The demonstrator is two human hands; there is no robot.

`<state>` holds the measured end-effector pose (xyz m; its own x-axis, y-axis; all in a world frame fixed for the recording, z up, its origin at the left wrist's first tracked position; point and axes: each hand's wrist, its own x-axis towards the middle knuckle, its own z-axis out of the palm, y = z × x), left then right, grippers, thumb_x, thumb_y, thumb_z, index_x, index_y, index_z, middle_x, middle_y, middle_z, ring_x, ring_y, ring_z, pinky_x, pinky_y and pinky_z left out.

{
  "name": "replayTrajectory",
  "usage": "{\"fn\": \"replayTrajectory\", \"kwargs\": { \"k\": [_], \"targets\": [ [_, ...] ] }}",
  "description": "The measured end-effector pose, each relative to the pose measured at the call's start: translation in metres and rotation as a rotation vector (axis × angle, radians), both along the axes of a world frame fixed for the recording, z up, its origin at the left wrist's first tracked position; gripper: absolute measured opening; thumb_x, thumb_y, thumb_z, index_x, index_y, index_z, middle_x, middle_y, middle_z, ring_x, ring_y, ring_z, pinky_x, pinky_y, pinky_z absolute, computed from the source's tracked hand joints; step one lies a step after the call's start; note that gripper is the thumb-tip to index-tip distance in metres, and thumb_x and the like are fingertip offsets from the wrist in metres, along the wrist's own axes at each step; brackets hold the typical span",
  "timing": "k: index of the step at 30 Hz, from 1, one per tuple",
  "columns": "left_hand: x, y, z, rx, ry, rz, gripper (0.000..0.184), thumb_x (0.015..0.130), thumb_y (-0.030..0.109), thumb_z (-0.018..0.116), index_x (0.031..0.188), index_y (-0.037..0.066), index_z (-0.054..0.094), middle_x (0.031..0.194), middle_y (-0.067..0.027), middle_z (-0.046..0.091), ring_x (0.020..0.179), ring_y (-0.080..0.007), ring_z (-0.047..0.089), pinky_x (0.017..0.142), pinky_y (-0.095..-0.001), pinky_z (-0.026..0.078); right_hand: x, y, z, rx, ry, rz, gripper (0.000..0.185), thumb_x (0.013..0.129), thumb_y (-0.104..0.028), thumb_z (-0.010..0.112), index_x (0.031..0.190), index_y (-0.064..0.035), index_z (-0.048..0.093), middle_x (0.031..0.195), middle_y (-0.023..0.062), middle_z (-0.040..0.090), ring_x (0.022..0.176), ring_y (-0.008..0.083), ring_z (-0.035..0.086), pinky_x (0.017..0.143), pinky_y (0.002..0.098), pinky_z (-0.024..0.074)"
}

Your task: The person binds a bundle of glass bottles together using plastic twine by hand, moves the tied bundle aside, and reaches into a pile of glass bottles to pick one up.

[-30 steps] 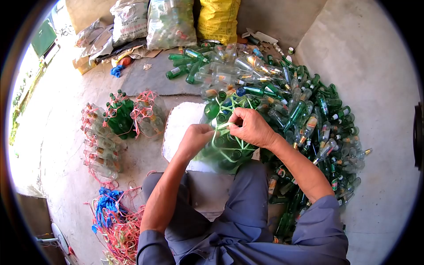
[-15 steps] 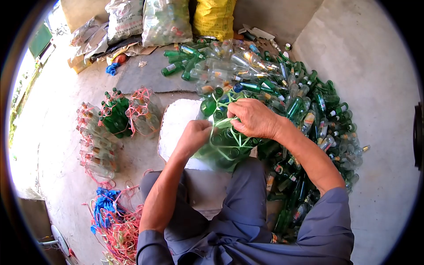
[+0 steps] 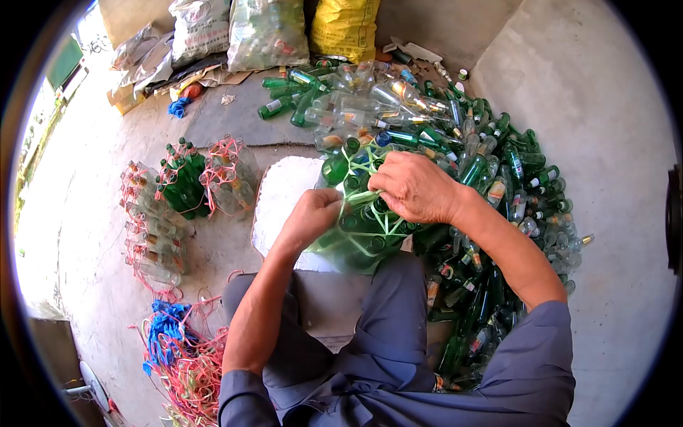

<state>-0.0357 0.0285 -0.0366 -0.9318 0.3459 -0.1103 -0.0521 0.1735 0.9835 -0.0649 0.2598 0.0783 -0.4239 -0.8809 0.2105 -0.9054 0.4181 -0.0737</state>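
A bundle of green glass bottles [image 3: 346, 250] stands on a white board [image 3: 284, 199] in front of my knees. Pale green plastic strapping [image 3: 384, 225] runs in loops around and between the bottle necks. My right hand [image 3: 416, 186] pinches the strapping above the bundle. At the bundle's left side my left hand [image 3: 314, 215] is closed, its fingers pressed together on the same green strapping. The fingertips of both hands are partly hidden.
A large heap of loose bottles [image 3: 498, 206] spreads along the right and back. Tied bottle bundles [image 3: 186, 181] stand at the left. Tangled red and blue strips [image 3: 186, 356] lie by my left leg. Filled sacks [image 3: 267, 35] line the back wall.
My right hand has shifted slightly right, holding the strapping. My left hand has stayed nearly in place. The view has tilted a little.
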Motion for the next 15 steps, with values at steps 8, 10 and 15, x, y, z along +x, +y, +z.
{"fn": "replayTrajectory", "kwargs": {
  "k": [8, 10, 15],
  "targets": [
    [0.001, -0.001, 0.005, -0.027, -0.02, -0.017, 0.021, 0.094, 0.016, 0.062, 0.091, -0.002, 0.071, 0.072, 0.0033, 0.06, 0.066, -0.0045, 0.05, 0.06, -0.0243, 0.041, 0.004, 0.005, -0.002, 0.002, -0.003, -0.029, 0.027, 0.07, -0.001, 0.069, 0.095, -0.0071, 0.061, 0.078, 0.0065, 0.058, 0.08, 0.029, 0.058, 0.072, 0.0404, 0.0502],
    [0.002, -0.001, 0.007, -0.028, -0.019, -0.02, 0.021, 0.094, 0.017, 0.061, 0.091, -0.002, 0.071, 0.071, 0.0032, 0.06, 0.066, -0.0045, 0.05, 0.06, -0.0244, 0.041, 0.006, 0.007, -0.004, -0.016, -0.01, -0.047, 0.029, 0.071, -0.002, 0.069, 0.097, -0.0069, 0.06, 0.078, 0.0068, 0.058, 0.08, 0.0287, 0.058, 0.071, 0.0404, 0.0501],
    [0.001, 0.0, 0.011, -0.042, 0.001, -0.028, 0.021, 0.095, 0.016, 0.061, 0.091, -0.002, 0.071, 0.071, 0.0029, 0.06, 0.066, -0.0047, 0.05, 0.06, -0.0249, 0.041, 0.014, 0.01, -0.006, -0.069, -0.055, -0.127, 0.025, 0.072, -0.007, 0.068, 0.095, -0.0042, 0.061, 0.082, 0.0121, 0.061, 0.082, 0.0323, 0.061, 0.073, 0.0428, 0.051]
  ]
}}
